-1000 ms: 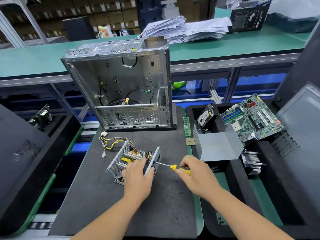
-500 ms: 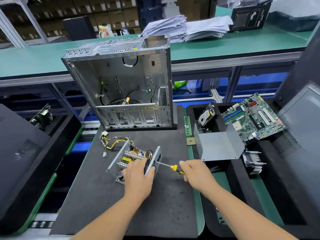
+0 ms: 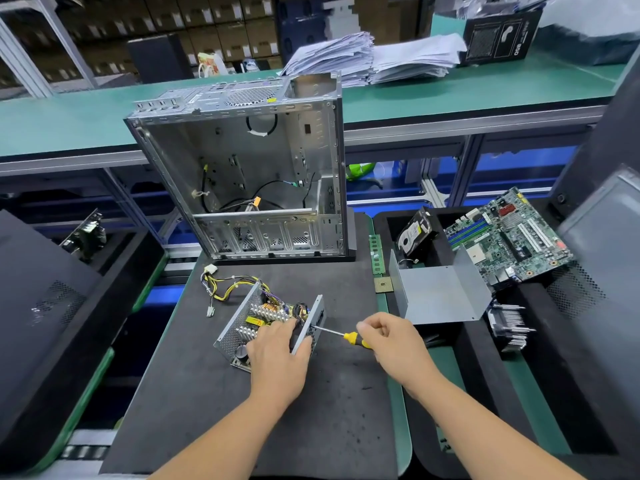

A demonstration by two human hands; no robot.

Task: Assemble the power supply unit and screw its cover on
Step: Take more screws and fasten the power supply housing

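Observation:
The open power supply unit (image 3: 256, 320) lies on the black mat (image 3: 242, 393), its circuit board and heatsinks showing, yellow and black cables (image 3: 225, 289) trailing to its upper left. My left hand (image 3: 277, 355) grips its right end plate, fingers inside the housing and thumb outside. My right hand (image 3: 391, 341) holds a yellow-handled screwdriver (image 3: 343, 336), whose tip touches the outer face of that end plate. The grey folded metal cover (image 3: 440, 296) stands apart in the black tray to the right.
An empty silver PC case (image 3: 249, 174) stands upright behind the mat. The right tray holds a hard drive (image 3: 414, 233), a motherboard (image 3: 509, 237) and a heatsink (image 3: 509, 327). A RAM stick (image 3: 376, 249) and a CPU chip (image 3: 383, 285) lie on the green strip between.
My right hand has shifted slightly along the screwdriver handle, fingers regripping it. The shaft stays against the end plate. My left hand and the unit have hardly moved.

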